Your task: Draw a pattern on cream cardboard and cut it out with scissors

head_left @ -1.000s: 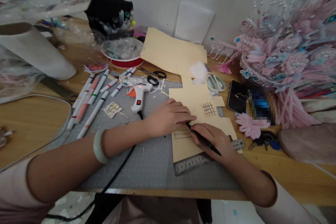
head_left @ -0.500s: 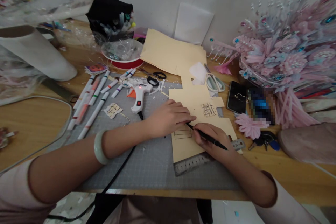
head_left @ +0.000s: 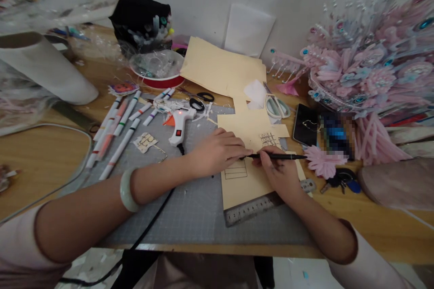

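Note:
My right hand [head_left: 280,169] grips a slim black pen [head_left: 281,156] between thumb and fingers. The pen lies almost level across the view, its left end close to the fingertips of my left hand. Flat on a cream card sheet [head_left: 257,189] rests my left hand [head_left: 222,151], fingers stretched to the right and its thumb hidden. Below those fingers a ruled rectangle [head_left: 236,172] is drawn on the card. Higher up is a dark scale-like pattern [head_left: 269,140]. A metal ruler [head_left: 249,212] sticks out from under the card's lower edge.
Left of the card are a white glue gun [head_left: 179,126], several markers [head_left: 120,149] and black-handled scissors [head_left: 200,99]. Grey-handled scissors [head_left: 276,106], a phone [head_left: 306,124], keys [head_left: 341,180] and a pink beaded headdress [head_left: 366,67] stand to the right. More card sheets [head_left: 224,65] lie behind.
The pen has swung from a slant to nearly level, its right end rising. My right hand has turned with it and shifted slightly upward. My left hand has stayed in place.

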A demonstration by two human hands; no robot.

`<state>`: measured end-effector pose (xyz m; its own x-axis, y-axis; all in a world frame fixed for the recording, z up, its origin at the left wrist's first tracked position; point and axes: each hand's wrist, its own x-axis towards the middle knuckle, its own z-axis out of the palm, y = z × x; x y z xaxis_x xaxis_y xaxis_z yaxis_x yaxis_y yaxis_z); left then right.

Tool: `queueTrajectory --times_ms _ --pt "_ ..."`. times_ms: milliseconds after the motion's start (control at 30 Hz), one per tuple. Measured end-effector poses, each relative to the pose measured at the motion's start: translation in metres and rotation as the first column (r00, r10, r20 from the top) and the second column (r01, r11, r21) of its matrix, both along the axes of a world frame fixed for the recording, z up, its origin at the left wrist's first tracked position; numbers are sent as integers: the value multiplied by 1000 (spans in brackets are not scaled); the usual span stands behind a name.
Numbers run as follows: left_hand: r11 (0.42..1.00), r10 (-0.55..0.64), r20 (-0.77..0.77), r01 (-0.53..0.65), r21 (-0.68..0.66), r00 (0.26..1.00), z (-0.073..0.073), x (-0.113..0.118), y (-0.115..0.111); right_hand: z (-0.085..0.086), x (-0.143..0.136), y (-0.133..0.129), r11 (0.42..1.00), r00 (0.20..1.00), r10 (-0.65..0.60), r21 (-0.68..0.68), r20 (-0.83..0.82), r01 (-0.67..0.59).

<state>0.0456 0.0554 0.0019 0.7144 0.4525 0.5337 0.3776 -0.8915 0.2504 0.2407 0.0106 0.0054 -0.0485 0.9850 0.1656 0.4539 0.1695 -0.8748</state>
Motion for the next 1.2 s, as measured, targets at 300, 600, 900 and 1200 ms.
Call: queueTrajectory --times_ms 300,600,900,1200 --pt "1000 17 -70 -17 -9 997 1 -1 0 0 0 4 999 998 51 -7 36 -50" --pt "1000 12 -52 -12 -1 999 -1 -1 1 3 1 2 998 997 64 -11 43 -63" --pt "996 8 -60 -13 -93 998 3 0 -1 24 4 36 993 998 -17 -117 -68 8" --pt "995 -25 32 28 -92 999 1 2 1 19 -21 86 867 875 467 -264 128 -424"
